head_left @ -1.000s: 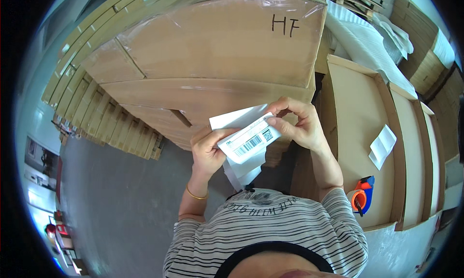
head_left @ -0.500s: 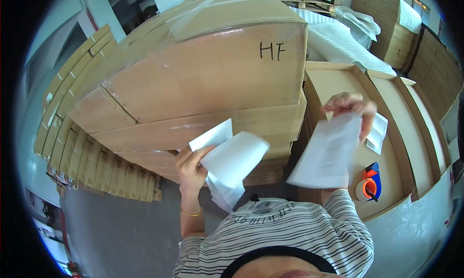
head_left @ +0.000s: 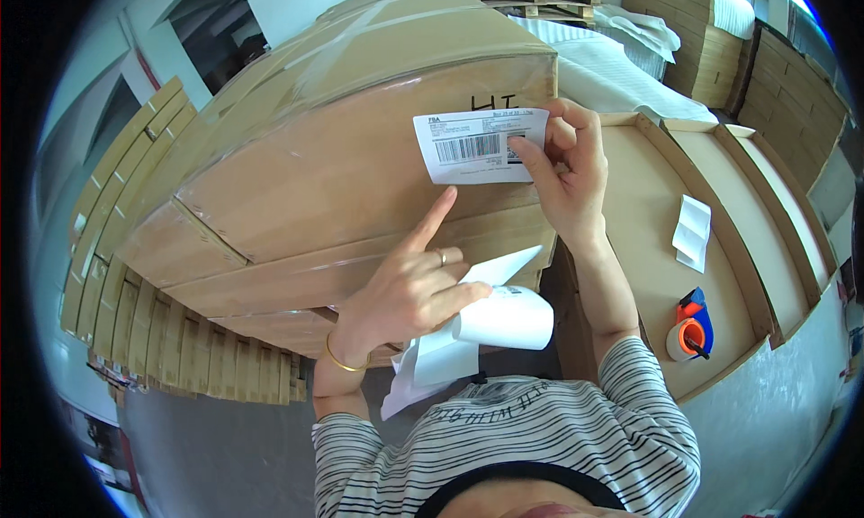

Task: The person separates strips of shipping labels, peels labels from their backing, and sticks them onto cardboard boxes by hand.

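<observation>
Between its thumb and fingers, my right hand (head_left: 573, 162) pinches the right end of a white barcode label (head_left: 466, 146). The label lies against or just in front of the upper side of a large taped cardboard box (head_left: 360, 149); I cannot tell whether it touches all over. Below it, my left hand (head_left: 416, 288) points its index finger at the label's lower edge. The other left fingers are closed on a strip of white label sheets (head_left: 508, 323), partly curled and hanging down over my forearm side.
Open cardboard trays (head_left: 630, 162) lie at the right, holding a folded white paper (head_left: 692, 233) and an orange and blue tape dispenser (head_left: 690, 329). Stacked flat cartons (head_left: 189, 338) stand at the left. Wooden pallets (head_left: 540, 0) and white foam sheeting (head_left: 585, 68) are behind.
My right hand has moved left from above the tray and brought the label to the box side. My left hand has moved up and right, its index finger now stretched out.
</observation>
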### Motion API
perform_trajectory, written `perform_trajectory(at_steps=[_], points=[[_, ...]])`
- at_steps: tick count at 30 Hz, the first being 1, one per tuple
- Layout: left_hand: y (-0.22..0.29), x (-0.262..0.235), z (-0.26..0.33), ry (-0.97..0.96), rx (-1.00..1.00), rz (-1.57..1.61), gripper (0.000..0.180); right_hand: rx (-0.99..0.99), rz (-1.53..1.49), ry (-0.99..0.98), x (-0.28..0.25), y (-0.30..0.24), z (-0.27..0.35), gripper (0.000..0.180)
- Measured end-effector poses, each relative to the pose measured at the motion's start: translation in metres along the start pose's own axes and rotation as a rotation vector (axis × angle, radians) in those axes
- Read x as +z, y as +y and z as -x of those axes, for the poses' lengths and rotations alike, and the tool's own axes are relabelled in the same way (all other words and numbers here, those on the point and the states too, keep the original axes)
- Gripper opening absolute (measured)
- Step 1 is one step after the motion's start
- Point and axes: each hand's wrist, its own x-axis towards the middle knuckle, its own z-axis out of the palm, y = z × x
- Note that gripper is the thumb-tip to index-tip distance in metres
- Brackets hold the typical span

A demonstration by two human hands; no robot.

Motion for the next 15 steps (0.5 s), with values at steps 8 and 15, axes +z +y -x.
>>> perform_trajectory(at_steps=[8, 15], points=[[-0.027, 0.002, -0.019, -0.008, 0.025, -0.014, 0.026, -0.035, 0.134, 0.039, 0.006, 0.000, -0.005, 0.040], [-0.032, 0.008, -0.018, 0.009, 0.021, -0.037, 0.022, -0.108, 0.212, 0.059, 0.010, -0.001, -0.007, 0.039]])
